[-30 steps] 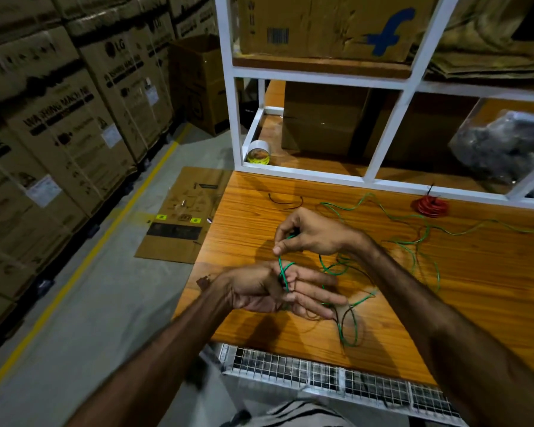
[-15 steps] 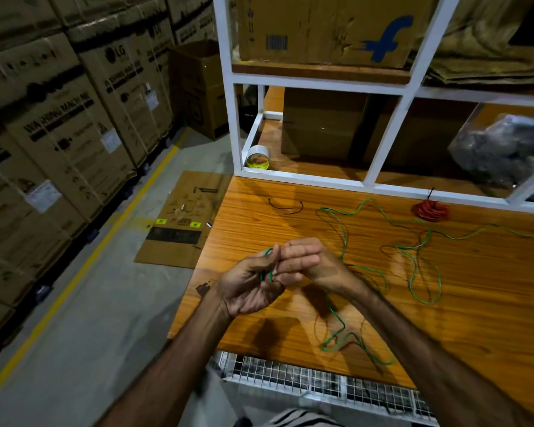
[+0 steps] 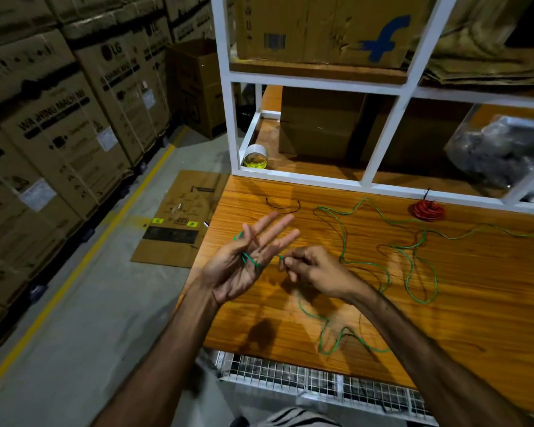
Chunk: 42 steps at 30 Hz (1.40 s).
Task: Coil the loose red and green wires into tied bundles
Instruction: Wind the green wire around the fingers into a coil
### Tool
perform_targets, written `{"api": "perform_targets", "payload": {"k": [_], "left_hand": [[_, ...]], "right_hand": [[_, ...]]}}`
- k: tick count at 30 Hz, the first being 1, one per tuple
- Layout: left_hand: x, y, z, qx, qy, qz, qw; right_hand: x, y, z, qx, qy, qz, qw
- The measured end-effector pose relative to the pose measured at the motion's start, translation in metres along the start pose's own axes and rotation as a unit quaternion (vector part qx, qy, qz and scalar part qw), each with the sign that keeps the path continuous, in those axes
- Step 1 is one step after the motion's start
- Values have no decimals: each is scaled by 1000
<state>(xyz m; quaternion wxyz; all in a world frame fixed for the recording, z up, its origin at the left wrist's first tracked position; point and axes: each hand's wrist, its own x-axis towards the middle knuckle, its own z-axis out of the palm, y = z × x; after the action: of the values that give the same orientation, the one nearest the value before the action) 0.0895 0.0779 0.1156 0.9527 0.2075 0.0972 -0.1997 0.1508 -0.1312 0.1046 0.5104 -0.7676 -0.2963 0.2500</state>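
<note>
Green wire, thin and plastic-coated: lies in loose loops across the orange wooden tabletop, one end raised to the hands near the table's left edge. Half a second ago both hands met over this end; they are now parted.

White metal shelf frame: stands along the table's far side.

Left hand: palm up, fingers straight and spread where earlier they were curled; the wire end loops round the base of the fingers.

Right hand: just beside the left, fingers curled, pinching the wire a short way along.

Red wire, coiled into a small tied bundle: rests at the table's far edge, unmoved.

Short black wire piece: lies beyond the left fingertips.
</note>
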Motion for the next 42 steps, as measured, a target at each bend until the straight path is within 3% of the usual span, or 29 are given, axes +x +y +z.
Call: {"api": "perform_targets", "payload": {"k": [1,2,4,6,8,11,14,16,17,19,20,25,29,33,37,39,42], "left_hand": [[6,-2,-5,17,10,80,997],[11,-2,-9,-2,2,79,997],[23,-8,-10,47,79,138,986],[36,-16,-15,101,148,217,959],[43,-17,-22,223,205,273,913],[47,-22,-33,476,198,241,822],[50,-36,-38,676,131,192,699],[48,-41,-30,715,102,155,674],[43,-42,-23,701,88,122,697],[32,-41,-11,628,34,35,777],[27,-40,-6,606,-1,-7,795],[20,-37,4,495,-124,-164,844],[12,-35,10,337,-226,-209,890],[8,-37,16,112,-281,-184,935],[13,-27,36,-50,-244,-55,967],[20,-21,42,-86,-178,28,980],[40,-18,33,-22,-8,113,993]], "right_hand": [[0,-1,1,-35,-15,3,999],[1,-2,1,-63,-25,1,998],[2,-2,3,-117,-33,1,993],[2,-2,2,-164,-26,0,986],[1,-5,1,-205,-21,-5,978],[1,-11,-4,-267,-24,-17,963],[6,-18,-8,-305,-49,-30,951],[7,-21,-20,-309,-63,-36,948],[7,-21,-27,-308,-62,-34,949],[6,-21,-42,-299,-55,-30,952],[6,-21,-46,-294,-53,-32,954],[8,-26,-53,-233,-56,-47,970],[5,-22,-47,-126,-47,-57,989],[4,-13,-35,-56,11,-91,994],[0,7,-16,-94,71,-75,990],[-3,15,-8,-150,88,-67,983],[-6,17,-9,-212,94,-68,970]]}}
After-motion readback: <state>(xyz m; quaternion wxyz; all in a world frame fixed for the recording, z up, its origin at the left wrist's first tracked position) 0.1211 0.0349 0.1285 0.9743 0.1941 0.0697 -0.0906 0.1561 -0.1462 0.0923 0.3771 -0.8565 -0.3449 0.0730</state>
